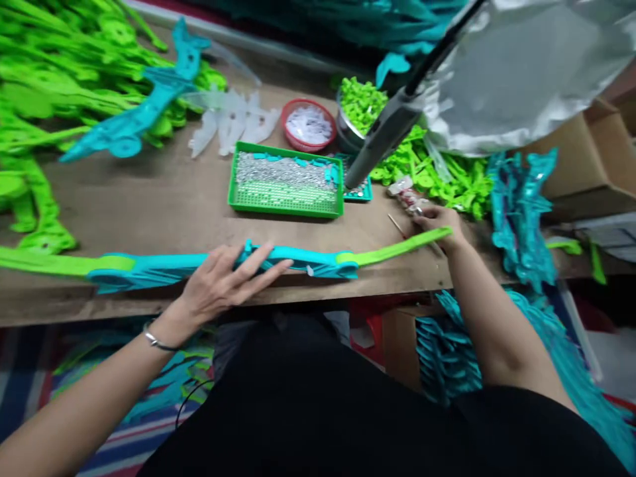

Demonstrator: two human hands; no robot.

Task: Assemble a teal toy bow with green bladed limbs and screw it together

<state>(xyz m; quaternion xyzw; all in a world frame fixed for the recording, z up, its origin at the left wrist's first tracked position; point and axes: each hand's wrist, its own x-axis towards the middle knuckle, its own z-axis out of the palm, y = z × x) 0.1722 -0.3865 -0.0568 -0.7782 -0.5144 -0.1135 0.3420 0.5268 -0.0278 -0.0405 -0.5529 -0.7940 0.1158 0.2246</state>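
A long plastic assembly lies along the near edge of the table, its blue middle part [163, 270] joined to green arms [402, 248] at both ends. My left hand [221, 278] rests across the blue part with its fingers stretched and spread. At the far right end, my right hand [442, 222] closes its fingers on the near end of a lumpy, red-and-white wrapped tool [407, 197], whose kind is blurred. A thin pointed rod [396, 225] lies beside it, partly behind the green arm. A small white piece [310, 271] shows on the blue part.
A green tray [285, 209] of metal pins stands ahead, with a red bowl [308, 142] of white pieces and a bowl of green parts [362, 103] behind. A grey pole [382, 136] rises nearby. Green parts [44, 86] heap at left; blue parts [524, 218] at right.
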